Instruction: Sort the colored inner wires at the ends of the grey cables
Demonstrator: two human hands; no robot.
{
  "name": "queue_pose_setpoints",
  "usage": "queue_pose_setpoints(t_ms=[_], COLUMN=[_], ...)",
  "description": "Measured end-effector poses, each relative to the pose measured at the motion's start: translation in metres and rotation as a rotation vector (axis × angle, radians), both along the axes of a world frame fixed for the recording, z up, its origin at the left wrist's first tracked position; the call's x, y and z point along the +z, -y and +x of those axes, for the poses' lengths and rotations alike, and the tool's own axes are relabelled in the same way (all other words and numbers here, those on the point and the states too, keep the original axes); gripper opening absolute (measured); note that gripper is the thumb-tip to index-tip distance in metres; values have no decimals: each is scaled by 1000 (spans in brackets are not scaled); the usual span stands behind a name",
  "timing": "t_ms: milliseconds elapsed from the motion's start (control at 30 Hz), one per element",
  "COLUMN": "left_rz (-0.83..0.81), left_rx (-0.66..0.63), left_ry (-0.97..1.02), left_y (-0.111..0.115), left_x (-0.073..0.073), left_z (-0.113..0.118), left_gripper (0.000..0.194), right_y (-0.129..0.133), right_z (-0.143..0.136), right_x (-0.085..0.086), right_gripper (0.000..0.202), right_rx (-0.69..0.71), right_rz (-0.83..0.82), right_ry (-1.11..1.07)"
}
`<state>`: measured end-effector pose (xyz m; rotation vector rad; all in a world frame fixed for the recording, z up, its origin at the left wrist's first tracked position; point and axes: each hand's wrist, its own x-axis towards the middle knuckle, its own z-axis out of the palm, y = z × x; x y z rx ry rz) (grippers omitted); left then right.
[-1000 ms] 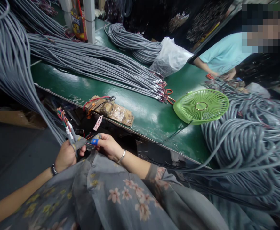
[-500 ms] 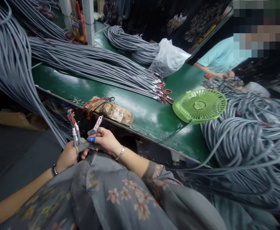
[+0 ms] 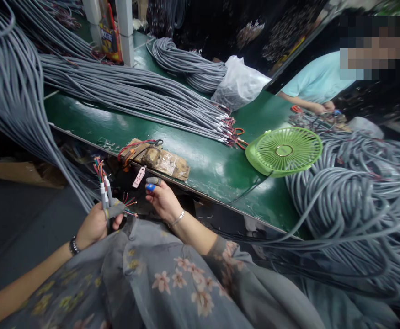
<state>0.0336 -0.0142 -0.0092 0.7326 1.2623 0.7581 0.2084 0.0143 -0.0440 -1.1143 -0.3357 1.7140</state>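
My left hand (image 3: pixel 95 225) is closed around grey cables (image 3: pixel 104 194) that stand nearly upright, with white sleeves and loose coloured wires at their tops. A grey cover is on one of its fingers. More thin stripped wires (image 3: pixel 128 204) fan out to the right of that finger. My right hand (image 3: pixel 165 201) is apart from the cables, its fingers drawn together, with blue tape on the thumb and a grey finger cover. Whatever is between these fingertips is hidden. Just left of them is a small pink tag-like piece (image 3: pixel 139 177) with a hole; its support is unclear.
On the green table (image 3: pixel 213 171) are a taped wooden block (image 3: pixel 165 160), a green fan (image 3: pixel 285 150) and a long grey cable bundle (image 3: pixel 134 93). Coiled cables (image 3: pixel 344 192) heap at right. A plastic bag (image 3: pixel 239 84) lies behind. Another person's arm (image 3: pixel 304 103) is at far right.
My right hand has moved right, away from the cables, exposing thin wires beside my left hand. The pink piece now tilts differently and appears separate from the right hand. My left hand stays closed on the cables.
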Motion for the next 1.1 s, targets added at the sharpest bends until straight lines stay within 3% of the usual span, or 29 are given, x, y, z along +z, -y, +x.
queue_pose_setpoints(t_ms=[100,233,433,667,833,1000,1100], left_rz=[18,37,-36,-105,-105,-125,-145], left_rx=[18,-9,-51,-50,-77,-80,-78], left_ry=[33,97,251,350,356,343,332], left_y=[-2,-5,-17,-29,-30,-30,-30], left_x=[-1,2,10,10,5,4,5], left_z=[-1,0,-1,7,6,3,4], left_gripper=[38,36,29,22,19,22,24], right_y=[1,-5,-23,-20,-18,-21,-23], right_z=[6,7,1,-13,-17,-18,-18], right_x=[-2,-1,5,-10,-9,-8,-6], right_gripper=[33,35,53,57,59,58,56], right_rx=[155,200,327,43,234,88,155], right_rz=[-7,-8,220,342,329,370,281], right_ry=[-51,-48,19,238,90,248,89])
